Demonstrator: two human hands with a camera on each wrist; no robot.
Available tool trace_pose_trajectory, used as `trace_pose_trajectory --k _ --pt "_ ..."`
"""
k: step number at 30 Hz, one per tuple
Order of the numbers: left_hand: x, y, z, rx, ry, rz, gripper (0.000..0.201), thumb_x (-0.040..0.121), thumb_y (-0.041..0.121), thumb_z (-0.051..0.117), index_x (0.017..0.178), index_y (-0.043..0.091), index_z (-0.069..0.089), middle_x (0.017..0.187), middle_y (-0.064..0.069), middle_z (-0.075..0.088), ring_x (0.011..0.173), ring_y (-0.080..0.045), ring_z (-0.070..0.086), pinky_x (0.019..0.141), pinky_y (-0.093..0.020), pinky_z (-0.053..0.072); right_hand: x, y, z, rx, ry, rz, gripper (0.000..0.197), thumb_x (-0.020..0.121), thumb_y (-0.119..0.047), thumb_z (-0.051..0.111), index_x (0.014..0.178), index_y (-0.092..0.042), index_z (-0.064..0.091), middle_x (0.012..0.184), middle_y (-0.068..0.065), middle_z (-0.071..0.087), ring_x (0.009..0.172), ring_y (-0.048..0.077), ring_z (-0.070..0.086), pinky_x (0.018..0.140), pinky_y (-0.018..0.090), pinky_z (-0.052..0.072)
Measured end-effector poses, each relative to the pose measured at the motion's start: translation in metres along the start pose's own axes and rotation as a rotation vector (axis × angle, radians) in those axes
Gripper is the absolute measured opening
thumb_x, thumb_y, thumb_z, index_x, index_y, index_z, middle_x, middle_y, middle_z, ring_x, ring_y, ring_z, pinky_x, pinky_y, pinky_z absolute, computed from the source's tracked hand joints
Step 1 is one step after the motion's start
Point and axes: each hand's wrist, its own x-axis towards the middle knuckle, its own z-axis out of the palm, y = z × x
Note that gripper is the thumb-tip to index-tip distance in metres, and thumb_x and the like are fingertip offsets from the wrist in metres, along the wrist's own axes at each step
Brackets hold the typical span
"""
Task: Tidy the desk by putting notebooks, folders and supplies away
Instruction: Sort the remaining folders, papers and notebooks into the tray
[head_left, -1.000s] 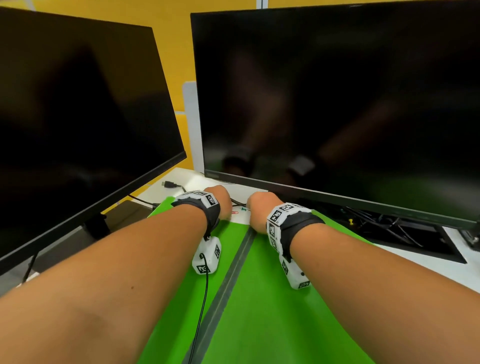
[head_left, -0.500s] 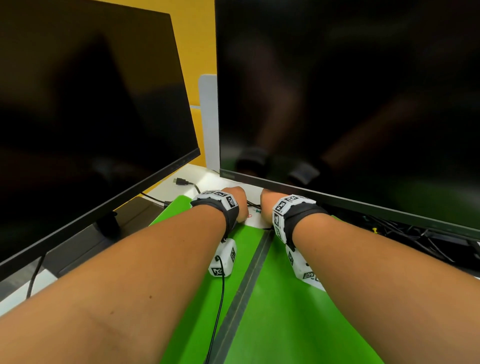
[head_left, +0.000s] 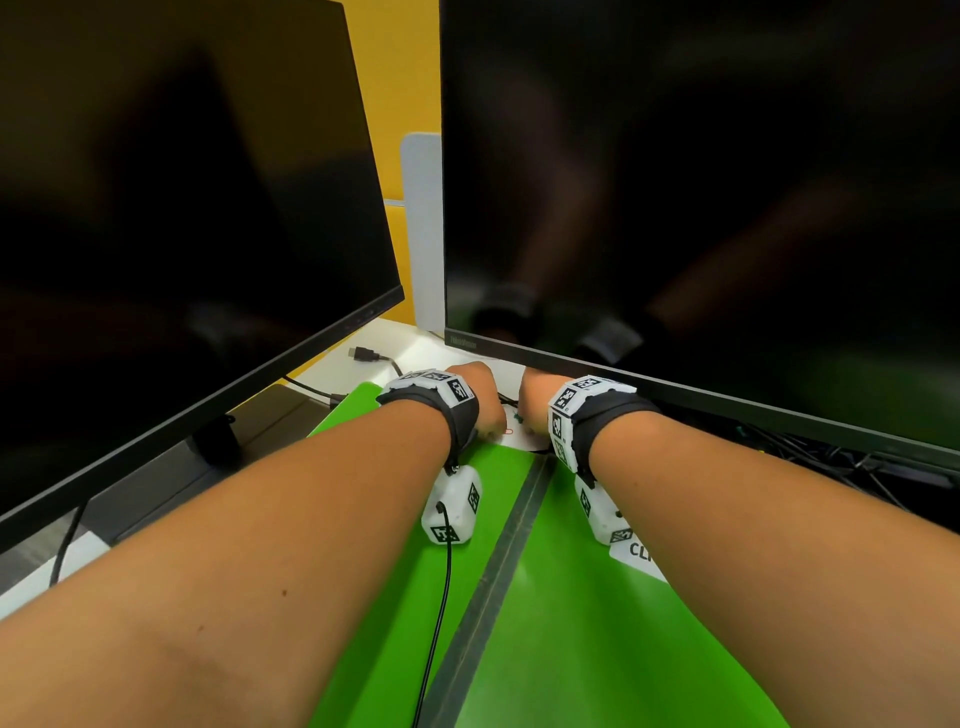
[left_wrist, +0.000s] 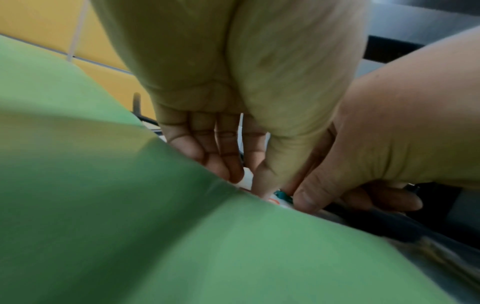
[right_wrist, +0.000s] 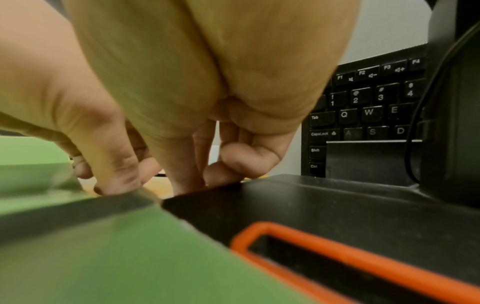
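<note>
Green folder (head_left: 545, 597) is lain open on the desk under both forearms. Small clips (left_wrist: 283, 195) at its far edge are being pinched by left hand (head_left: 480, 395) and right hand (head_left: 535, 402). Judged next: clips lifted clear, stowed.

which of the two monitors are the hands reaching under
The right monitor, the one facing the camera squarely. Both hands, left and right, sit just below its bottom edge; the angled left monitor stands off to the side.
</note>
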Motion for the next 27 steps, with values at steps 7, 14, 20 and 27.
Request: trace_pose_trajectory --k 7,14,20,27 --pt "0.007 0.001 0.007 -0.080 0.036 0.107 0.025 0.071 0.028 0.089 0.090 0.027 0.074 0.097 0.003 0.074 0.089 -0.023 0.070 0.083 -0.030 0.057 0.015 0.005 0.010 -0.136 -0.029 -0.018 0.008 0.097 -0.018 0.061 0.090 -0.016 0.057 0.075 0.001 0.049 0.077 0.023 0.052 0.071 0.031 0.039" --pt "0.009 0.001 0.006 -0.062 0.033 0.088 0.017 0.075 0.028 0.085 0.089 0.020 0.079 0.089 0.001 0.077 0.083 -0.021 0.073 0.085 -0.035 0.061 0.023 0.003 0.020 -0.139 0.024 0.019 0.022 0.095 -0.018 0.059 0.075 -0.016 0.050 0.075 0.002 0.053 0.070 0.022 0.053 0.069 0.032 0.041" --pt "0.002 0.000 0.007 0.144 0.037 0.149 0.022 0.086 0.037 0.074 0.093 0.017 0.073 0.094 -0.008 0.073 0.084 -0.028 0.067 0.083 -0.036 0.057 0.018 -0.001 0.013 -0.120 -0.093 0.030 0.007 0.089 -0.016 0.064 0.084 -0.014 0.059 0.075 0.005 0.058 0.074 0.026 0.061 0.068 0.031 0.047" --pt "-0.008 0.000 0.007 0.353 -0.058 0.227 0.023 0.099 0.038 0.053 0.106 0.020 0.067 0.098 -0.004 0.064 0.089 -0.028 0.059 0.080 -0.032 0.046 0.008 -0.001 0.010 -0.052 -0.136 0.044 0.028 0.088 -0.030 0.070 0.071 -0.015 0.054 0.067 0.004 0.055 0.063 0.023 0.056 0.055 0.027 0.043"
